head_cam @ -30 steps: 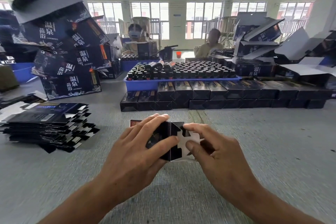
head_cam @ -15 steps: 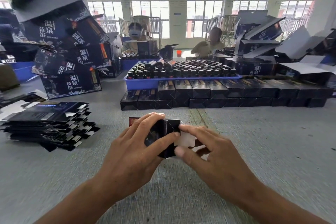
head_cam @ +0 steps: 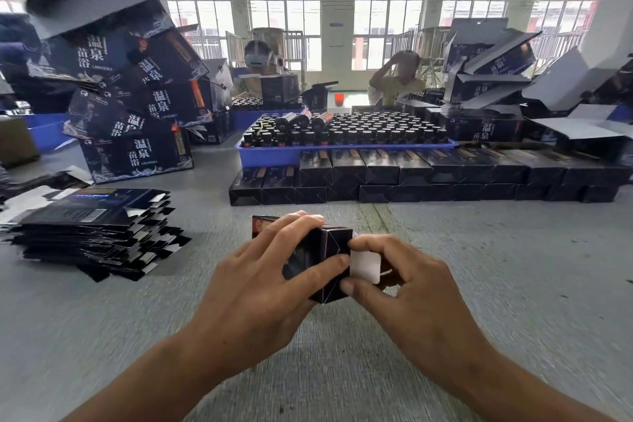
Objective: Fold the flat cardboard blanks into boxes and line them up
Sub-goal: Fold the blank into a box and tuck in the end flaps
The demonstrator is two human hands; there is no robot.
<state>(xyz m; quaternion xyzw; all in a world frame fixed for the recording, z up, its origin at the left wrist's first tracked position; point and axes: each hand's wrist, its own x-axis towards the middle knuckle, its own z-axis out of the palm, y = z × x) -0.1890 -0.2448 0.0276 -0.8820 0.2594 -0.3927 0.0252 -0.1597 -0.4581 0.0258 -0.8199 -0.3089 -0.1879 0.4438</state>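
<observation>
Two hands work one small dark box (head_cam: 320, 262) just above the bench (head_cam: 479, 267): the left hand (head_cam: 260, 288) grips its body, the right hand (head_cam: 407, 281) pinches the white end flap (head_cam: 365, 267). Closing that end seems in hand; next, tuck it and join the row of finished boxes (head_cam: 428, 181).

Small box (head_cam: 329, 260) held between left hand (head_cam: 253, 298) and right hand (head_cam: 411, 288): printed cardboard, dark outer face with a slight sheen; loose end flap (head_cam: 365, 268) shows a plain white matt underside.

Stack of flat blanks (head_cam: 89, 226): same dark coated card, white matt reverse at the tabs.

Row of folded boxes (head_cam: 428, 178): dark card, glossy highlights on top faces.

Tray (head_cam: 270, 155): blue plastic, smooth. Bottles (head_cam: 352, 130) in it: dark, shiny caps.

Large cartons (head_cam: 137, 158): dark printed card, grey matt insides.

Tabletop (head_cam: 513, 284): grey, finely ribbed, matt texture.
</observation>
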